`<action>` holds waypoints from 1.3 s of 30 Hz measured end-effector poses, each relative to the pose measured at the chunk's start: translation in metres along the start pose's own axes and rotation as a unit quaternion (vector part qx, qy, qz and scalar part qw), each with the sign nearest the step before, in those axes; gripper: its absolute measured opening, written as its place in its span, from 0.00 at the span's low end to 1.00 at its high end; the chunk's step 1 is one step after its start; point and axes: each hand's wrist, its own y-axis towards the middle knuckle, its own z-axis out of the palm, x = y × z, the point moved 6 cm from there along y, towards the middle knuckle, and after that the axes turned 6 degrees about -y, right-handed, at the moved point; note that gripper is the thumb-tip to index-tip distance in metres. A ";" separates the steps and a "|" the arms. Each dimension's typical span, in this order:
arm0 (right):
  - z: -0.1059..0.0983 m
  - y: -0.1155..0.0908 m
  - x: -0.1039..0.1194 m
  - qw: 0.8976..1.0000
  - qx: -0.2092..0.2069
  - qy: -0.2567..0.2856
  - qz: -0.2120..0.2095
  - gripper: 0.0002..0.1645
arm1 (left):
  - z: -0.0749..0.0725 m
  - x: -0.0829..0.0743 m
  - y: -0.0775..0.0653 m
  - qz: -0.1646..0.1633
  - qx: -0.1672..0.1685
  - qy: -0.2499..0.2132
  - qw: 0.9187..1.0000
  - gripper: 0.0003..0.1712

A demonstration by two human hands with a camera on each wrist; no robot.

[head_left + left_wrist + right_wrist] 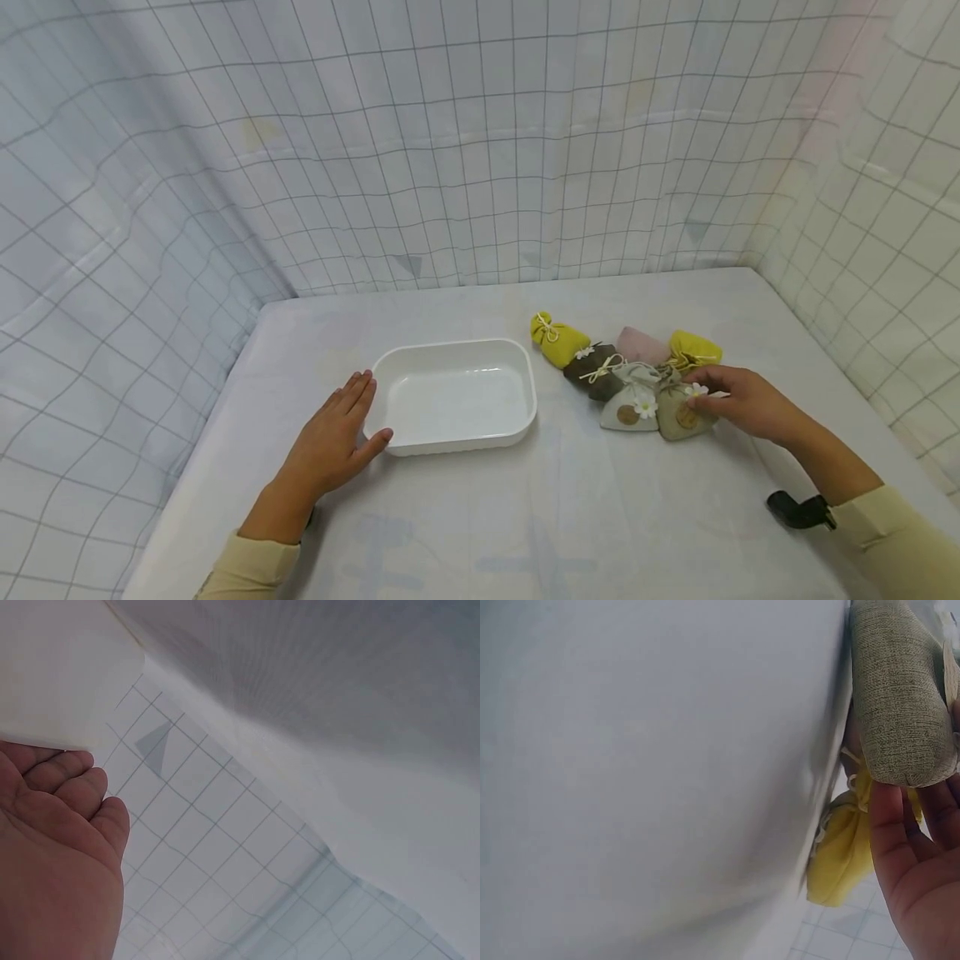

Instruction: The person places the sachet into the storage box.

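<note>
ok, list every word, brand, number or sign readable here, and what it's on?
No readable text in any view.
White pouch: round brown patch too small to tell if printed.
Olive pouch: brown disc, same.
Tray: no lettering visible.

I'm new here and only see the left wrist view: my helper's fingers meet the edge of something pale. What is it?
Observer: A white rectangular tray; in the head view the left hand is at its left end.
Visitor: And the other hand, which I don't see at all?
Observer: The right hand grips an olive-beige drawstring pouch trimmed with a white flower.
Visitor: Is another pouch closer to the tray?
Observer: Yes, a yellow drawstring pouch lies just beyond the tray's right end.
</note>
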 end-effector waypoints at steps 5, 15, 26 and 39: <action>-0.012 0.000 0.008 1.000 -0.012 -0.015 -0.009 0.19 | -0.001 0.000 0.000 0.003 -0.001 -0.001 1.000 0.48; -0.030 0.011 0.029 0.999 -0.015 -0.023 -0.018 0.17 | 0.004 0.000 0.000 -0.001 0.001 -0.009 1.000 0.47; -0.055 0.032 0.044 0.997 -0.022 -0.056 -0.044 0.15 | 0.002 -0.002 0.003 0.009 -0.006 0.000 1.000 0.47; -0.051 0.074 0.064 0.994 -0.005 -0.075 -0.078 0.15 | 0.000 0.000 0.000 -0.009 0.013 0.007 1.000 0.47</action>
